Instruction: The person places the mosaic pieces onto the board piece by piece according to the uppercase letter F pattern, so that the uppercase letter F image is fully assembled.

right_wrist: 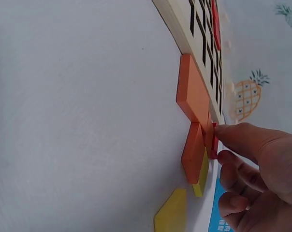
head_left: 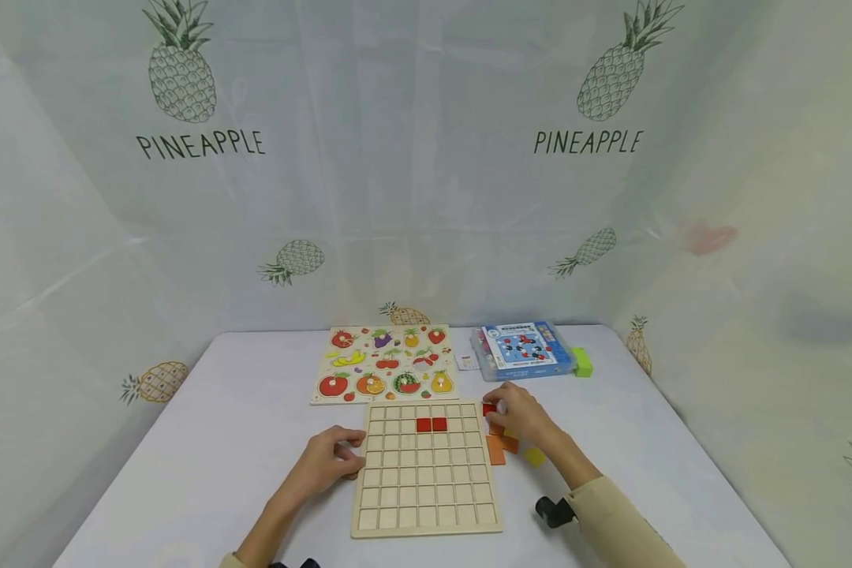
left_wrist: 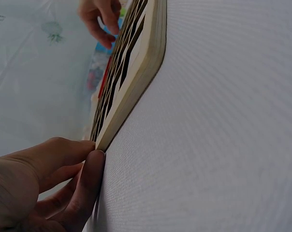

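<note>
A pale wooden grid board [head_left: 426,475] lies on the white table, with two red square tiles [head_left: 431,424] side by side in its second row from the back. My left hand [head_left: 329,457] holds the board's left edge with thumb and fingertips; the left wrist view shows the fingers [left_wrist: 91,166] at that edge. Just past the far right corner, my right hand [head_left: 520,412] pinches another red tile [right_wrist: 214,140] between thumb and finger. Beside it lie orange tiles [head_left: 495,450] and yellow tiles [head_left: 535,457], some partly covered by the right hand.
A fruit picture board [head_left: 386,363] lies behind the grid. At the back right are a clear-edged blue box [head_left: 528,351], a green block [head_left: 582,362] and a small printed card [head_left: 467,362]. A pineapple-print curtain [head_left: 412,173] hangs behind the table.
</note>
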The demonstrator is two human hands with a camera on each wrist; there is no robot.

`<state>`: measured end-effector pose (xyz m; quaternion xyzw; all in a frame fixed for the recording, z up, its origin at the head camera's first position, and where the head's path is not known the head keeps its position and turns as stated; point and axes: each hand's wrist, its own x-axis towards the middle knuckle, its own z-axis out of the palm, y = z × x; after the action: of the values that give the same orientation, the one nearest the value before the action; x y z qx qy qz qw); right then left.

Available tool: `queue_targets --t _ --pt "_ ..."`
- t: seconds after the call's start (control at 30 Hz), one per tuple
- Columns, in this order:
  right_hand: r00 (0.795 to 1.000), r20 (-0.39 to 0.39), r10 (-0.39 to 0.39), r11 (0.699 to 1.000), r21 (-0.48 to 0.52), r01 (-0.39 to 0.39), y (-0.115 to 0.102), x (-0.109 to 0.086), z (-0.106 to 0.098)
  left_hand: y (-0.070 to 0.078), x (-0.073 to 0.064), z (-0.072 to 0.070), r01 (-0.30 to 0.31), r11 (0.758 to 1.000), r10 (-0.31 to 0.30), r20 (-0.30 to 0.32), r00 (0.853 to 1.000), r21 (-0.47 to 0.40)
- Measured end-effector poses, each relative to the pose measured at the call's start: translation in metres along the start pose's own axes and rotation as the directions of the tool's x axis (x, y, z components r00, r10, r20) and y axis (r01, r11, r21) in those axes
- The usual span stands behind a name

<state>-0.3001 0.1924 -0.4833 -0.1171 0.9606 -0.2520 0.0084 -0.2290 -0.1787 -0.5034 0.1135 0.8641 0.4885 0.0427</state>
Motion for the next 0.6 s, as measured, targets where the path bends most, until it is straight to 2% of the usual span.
queue_targets --t 0.2,0.4,0.6 --pt "1.000 -0.005 -0.018 1.000 -0.014 0.018 0.0017 0.0004 0.0018 -0.0004 0.0002 0.0001 -0.002 1.000 0.002 0.009 1.000 -0.017" --pt "1.000 0.000 -0.003 1.000 -0.022 0.003 0.0014 0.0007 0.0026 -0.0011 0.0004 0.0008 -0.009 0.999 0.010 0.016 1.000 -0.035" --pt "1.000 0.003 0.005 1.000 -0.011 -0.005 0.0009 0.0015 0.0026 -0.0013 0.0019 0.0006 -0.008 1.000 0.008 0.002 1.000 -0.008"
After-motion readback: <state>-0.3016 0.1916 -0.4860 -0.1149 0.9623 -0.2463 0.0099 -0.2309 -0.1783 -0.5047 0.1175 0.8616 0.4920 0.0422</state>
